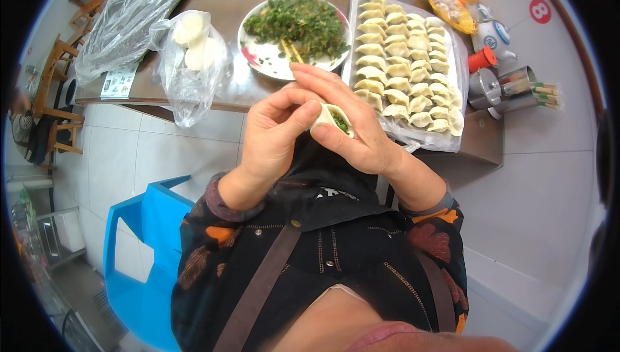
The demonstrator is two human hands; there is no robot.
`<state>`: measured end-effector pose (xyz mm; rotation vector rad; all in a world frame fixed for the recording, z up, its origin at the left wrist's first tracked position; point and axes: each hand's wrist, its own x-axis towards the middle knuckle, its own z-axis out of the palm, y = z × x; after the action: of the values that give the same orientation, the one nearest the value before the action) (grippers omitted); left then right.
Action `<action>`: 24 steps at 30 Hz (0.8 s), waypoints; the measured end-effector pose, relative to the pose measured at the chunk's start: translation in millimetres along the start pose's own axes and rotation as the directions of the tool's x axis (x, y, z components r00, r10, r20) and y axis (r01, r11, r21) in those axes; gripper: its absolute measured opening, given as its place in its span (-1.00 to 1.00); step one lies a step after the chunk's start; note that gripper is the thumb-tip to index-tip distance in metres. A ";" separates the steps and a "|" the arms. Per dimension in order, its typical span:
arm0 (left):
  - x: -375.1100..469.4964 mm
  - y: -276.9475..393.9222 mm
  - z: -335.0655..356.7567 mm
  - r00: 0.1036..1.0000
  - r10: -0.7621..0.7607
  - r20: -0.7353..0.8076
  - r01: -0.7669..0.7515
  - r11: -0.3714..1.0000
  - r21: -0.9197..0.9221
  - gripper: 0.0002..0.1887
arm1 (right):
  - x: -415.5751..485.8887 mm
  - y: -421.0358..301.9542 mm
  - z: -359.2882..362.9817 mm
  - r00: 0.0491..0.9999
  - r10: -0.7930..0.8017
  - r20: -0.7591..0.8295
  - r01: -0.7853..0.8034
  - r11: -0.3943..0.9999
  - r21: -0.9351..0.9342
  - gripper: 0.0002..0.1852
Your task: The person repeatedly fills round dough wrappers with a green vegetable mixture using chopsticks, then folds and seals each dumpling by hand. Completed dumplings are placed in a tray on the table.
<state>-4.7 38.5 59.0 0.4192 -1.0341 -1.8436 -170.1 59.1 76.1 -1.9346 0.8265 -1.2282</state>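
Both hands hold one partly folded dumpling [334,118] in front of my chest, its green filling showing at the unsealed right end. My left hand [281,129] pinches its left end between thumb and fingers. Around its right side curls my right hand [356,126], the thumb pressed at the near edge. Just beyond the hands, a patterned plate [264,59] carries chopped green filling [302,25] with chopsticks [292,51] stuck in it. Rows of folded dumplings [398,84] lie on a plastic-covered tray [455,76] to the right. Dumpling wrappers [199,47] rest in a clear plastic bag at the left.
A plastic-wrapped tray [140,18] lies at the table's back left. Right of the dumplings stand a yellow basket [450,8], a teapot [494,37], a red container [482,59] and metal canisters [518,100]. A blue plastic chair [140,255] stands at lower left; a seated person [26,129] is farther off.
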 end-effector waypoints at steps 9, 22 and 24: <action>-0.4 -8.3 9.7 0.965 0.260 0.026 -0.261 0.953 0.155 -0.83 | -1.6 -1.5 7.4 0.985 -0.102 -0.140 0.087 0.990 -0.110 -0.52; -8.7 -13.6 23.9 0.998 -0.054 0.020 0.058 0.944 -0.324 -0.68 | -4.0 3.1 6.5 0.925 -0.186 -0.330 0.187 0.982 -0.029 -0.58; -8.8 -15.1 23.0 1.000 -0.021 0.005 0.022 0.961 -0.277 -0.70 | -4.7 1.5 5.8 0.929 -0.192 -0.315 0.178 0.981 -0.073 -0.60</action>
<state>-24.2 59.9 59.2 0.2610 -0.7597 -1.9736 -166.5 63.2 70.8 -1.9078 0.8504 -1.6852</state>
